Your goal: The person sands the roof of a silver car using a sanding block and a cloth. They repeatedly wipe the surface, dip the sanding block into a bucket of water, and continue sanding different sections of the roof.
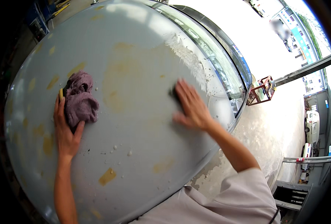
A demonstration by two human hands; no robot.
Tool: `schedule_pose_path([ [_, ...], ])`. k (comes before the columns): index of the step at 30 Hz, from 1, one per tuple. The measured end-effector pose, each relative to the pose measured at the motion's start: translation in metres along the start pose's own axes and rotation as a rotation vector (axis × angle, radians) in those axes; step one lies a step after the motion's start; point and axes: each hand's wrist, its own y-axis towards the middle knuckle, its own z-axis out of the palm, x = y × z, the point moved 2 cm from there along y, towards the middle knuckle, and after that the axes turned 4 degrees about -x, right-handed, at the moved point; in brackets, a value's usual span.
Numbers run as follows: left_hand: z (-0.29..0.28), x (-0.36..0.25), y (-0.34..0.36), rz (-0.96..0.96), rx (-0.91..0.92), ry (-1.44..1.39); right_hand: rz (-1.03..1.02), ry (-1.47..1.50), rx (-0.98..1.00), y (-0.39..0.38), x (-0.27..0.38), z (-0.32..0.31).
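A large grey car panel (pixel 132 149), dotted with yellowish patches and droplets, fills much of my view. On its left part, my left hand (pixel 66 132) is closed round a bunched purple cloth (pixel 80 102) and a dark, yellow-edged piece (pixel 61 93) partly hidden under it. Toward the panel's right, my right hand (pixel 189 108) lies flat with fingers out; a dark shape (pixel 173 93) shows beside its fingertips, too blurred to tell whether it is a pad or shadow. A white, speckled smear (pixel 184 50) runs near the windscreen edge.
The windscreen (pixel 202 44) curves along the upper right. Beyond it stand a red metal frame (pixel 258 91), a post (pixel 303 70), parked white vehicles (pixel 312 125) and metal rails (pixel 307 159) over a concrete floor (pixel 258 134). Dark blue objects (pixel 38 20) lie at upper left.
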Motion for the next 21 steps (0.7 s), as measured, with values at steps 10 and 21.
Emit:
schedule_pose_path([
  [10,0.009,-0.010,0.009,0.022,0.025,-0.035,0.426,0.002,-0.126,0.043,-0.140,-0.023],
  [21,0.006,-0.018,0.017,0.047,0.043,-0.007,0.347,0.025,-0.073,0.101,-0.136,-0.023],
])
